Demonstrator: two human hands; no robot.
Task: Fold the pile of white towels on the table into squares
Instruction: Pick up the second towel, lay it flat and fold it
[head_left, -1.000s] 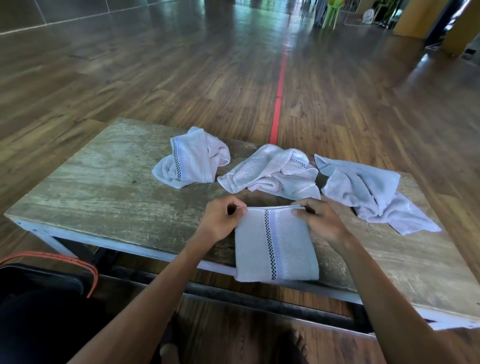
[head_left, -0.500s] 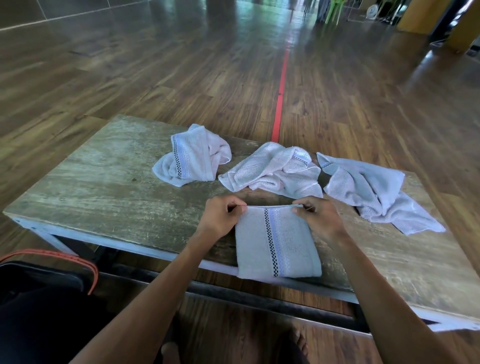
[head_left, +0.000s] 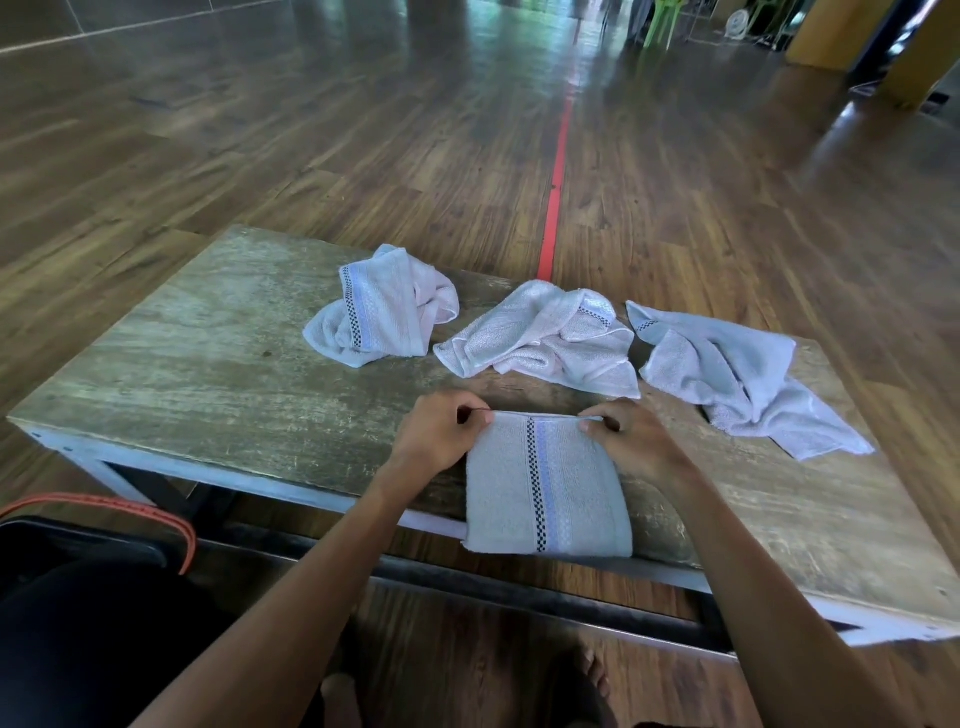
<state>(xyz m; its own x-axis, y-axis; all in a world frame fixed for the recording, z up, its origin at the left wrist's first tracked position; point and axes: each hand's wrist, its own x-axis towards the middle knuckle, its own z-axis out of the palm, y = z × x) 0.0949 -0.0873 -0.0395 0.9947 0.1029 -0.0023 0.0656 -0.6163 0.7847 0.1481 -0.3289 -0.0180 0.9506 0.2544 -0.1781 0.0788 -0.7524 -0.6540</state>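
At the weathered wooden desk's (head_left: 197, 364) near edge, left hand (head_left: 436, 431) and right hand (head_left: 631, 441) are pinching the folded white checker-striped towel's (head_left: 545, 499) far corners, fingers closed on cloth.

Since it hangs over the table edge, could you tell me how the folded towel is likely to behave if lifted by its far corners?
The folded towel is terry cloth, so it would probably sag and unfold. It looks light: the left hand and right hand merely pinch it.
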